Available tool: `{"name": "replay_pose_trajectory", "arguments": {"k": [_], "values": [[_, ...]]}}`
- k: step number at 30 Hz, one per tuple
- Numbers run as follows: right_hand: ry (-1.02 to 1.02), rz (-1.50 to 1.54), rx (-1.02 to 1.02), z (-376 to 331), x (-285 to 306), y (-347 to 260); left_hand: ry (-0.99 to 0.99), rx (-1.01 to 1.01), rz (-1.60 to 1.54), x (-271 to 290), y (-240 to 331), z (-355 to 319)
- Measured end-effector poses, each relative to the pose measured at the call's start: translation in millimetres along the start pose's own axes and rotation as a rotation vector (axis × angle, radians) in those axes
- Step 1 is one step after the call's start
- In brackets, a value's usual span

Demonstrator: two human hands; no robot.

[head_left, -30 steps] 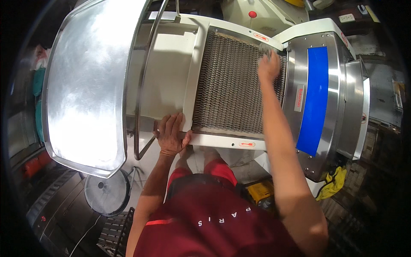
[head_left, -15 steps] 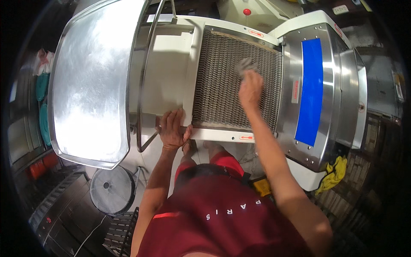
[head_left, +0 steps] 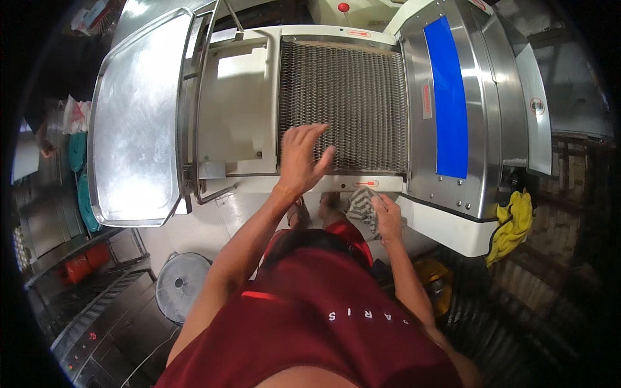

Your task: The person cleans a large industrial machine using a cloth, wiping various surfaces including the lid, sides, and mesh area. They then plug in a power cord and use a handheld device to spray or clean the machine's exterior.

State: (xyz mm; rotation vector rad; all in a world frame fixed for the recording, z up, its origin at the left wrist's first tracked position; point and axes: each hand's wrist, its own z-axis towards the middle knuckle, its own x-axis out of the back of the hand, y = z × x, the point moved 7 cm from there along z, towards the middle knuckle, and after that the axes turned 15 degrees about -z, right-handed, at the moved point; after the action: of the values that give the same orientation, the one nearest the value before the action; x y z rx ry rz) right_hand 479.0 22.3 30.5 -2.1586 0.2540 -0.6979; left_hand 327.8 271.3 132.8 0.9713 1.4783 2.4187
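My left hand (head_left: pixel 301 157) is raised over the near left part of a wire mesh conveyor belt (head_left: pixel 349 90), its fingers and thumb spread and nothing in them. Whether its fingertips touch the mesh, I cannot tell. My right hand (head_left: pixel 387 218) grips a crumpled grey and white patterned cloth (head_left: pixel 363 208), which hangs just in front of the machine's near white rail (head_left: pixel 323 183). The belt lies between a flat pale metal plate (head_left: pixel 236 123) on the left and a stainless steel housing (head_left: pixel 414 149) with a blue strip (head_left: pixel 446 97) on the right.
A large shiny metal tray (head_left: pixel 139 123) stands left of the machine, beside a bent metal tube frame (head_left: pixel 202 77). Yellow cloth or gloves (head_left: pixel 512 223) hang at the near right corner. A round grey lidded thing (head_left: pixel 182 288) is on the floor. At the far side is a red knob (head_left: pixel 343 8).
My right hand has drawn the cloth off the mesh toward me, past the near rail. My left hand has left the rail and moved right, over the belt. The view has shifted slightly.
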Motion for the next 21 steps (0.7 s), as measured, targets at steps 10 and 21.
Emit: {"name": "replay_pose_trajectory", "arguments": {"k": [10, 21], "values": [[-0.050, 0.157, -0.096, 7, 4, 57, -0.397, 0.022, -0.198, -92, 36, 7], [-0.610, 1.182, -0.296, -36, -63, -73, -0.420, 0.116, -0.268, -67, 49, -100]]}}
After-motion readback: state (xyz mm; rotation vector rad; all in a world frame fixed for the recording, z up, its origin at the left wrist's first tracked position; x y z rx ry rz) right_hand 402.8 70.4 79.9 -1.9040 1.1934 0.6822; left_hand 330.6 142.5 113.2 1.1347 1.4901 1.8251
